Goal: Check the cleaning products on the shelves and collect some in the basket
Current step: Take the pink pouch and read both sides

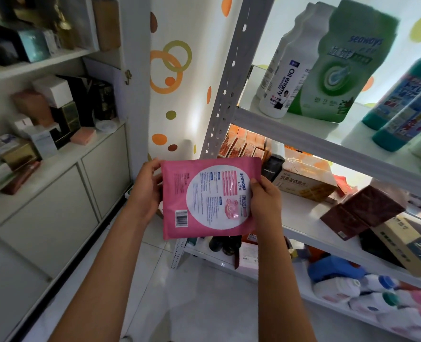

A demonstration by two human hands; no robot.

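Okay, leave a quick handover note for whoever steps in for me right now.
Left hand and right hand each grip a side edge of the pink Seaways pouch, back label up, in front of the white shelf rack.
Green Seaways pouch and Oil Enemy bottle stand on the upper shelf.
Basket not in view.
Left: finish checking, put the pouch in the basket or back.

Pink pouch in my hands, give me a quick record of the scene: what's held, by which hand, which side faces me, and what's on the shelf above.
held item: pink pouch, the barcode side toward the camera
left hand: grips its left edge
right hand: grips its right edge
top shelf: white bottle, green pouch, teal-capped bottles
basket: not in view
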